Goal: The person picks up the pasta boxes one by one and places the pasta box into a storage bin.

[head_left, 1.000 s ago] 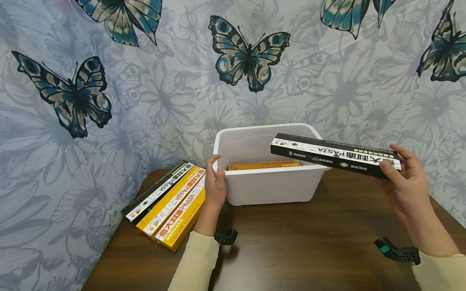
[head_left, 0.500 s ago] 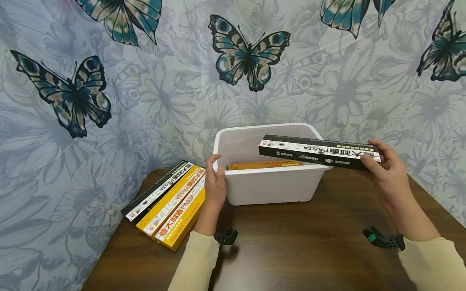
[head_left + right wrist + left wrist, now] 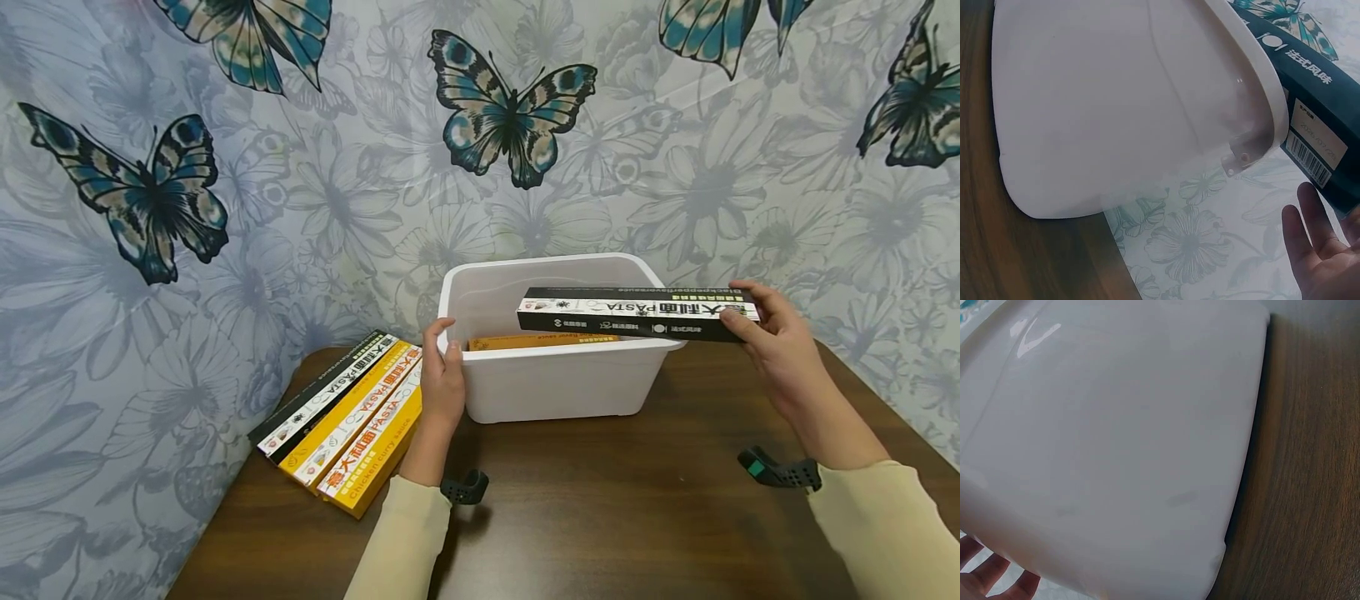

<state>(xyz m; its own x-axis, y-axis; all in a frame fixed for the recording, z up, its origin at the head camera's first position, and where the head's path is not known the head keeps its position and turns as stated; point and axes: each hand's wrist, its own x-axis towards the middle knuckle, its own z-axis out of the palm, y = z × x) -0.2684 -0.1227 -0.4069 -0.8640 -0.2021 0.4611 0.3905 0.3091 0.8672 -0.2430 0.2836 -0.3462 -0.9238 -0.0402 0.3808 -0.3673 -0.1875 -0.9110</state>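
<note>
In the head view, my right hand (image 3: 776,346) grips a long black pasta box (image 3: 622,315) by its right end, thumb on the near side. The box lies level across the opening of a white plastic bin (image 3: 555,387), its right end sticking out past the rim. In the right wrist view, the barcoded end of that black pasta box (image 3: 1322,137) shows beside the bin's rim. My left hand (image 3: 444,379) holds the bin's left rim, thumb at the front and fingers on the side. An orange-yellow box (image 3: 543,341) lies inside the bin, partly hidden by the front wall.
Left of the bin, a black pasta box (image 3: 326,396) and two yellow pasta boxes (image 3: 375,450) lie side by side on the brown wooden table (image 3: 600,500). A floral cloth with butterflies (image 3: 360,167) hangs behind and to the left.
My right hand has moved left with the black pasta box, bringing it further over the bin and turning it from tilted to nearly level. The left hand stays on the rim.
</note>
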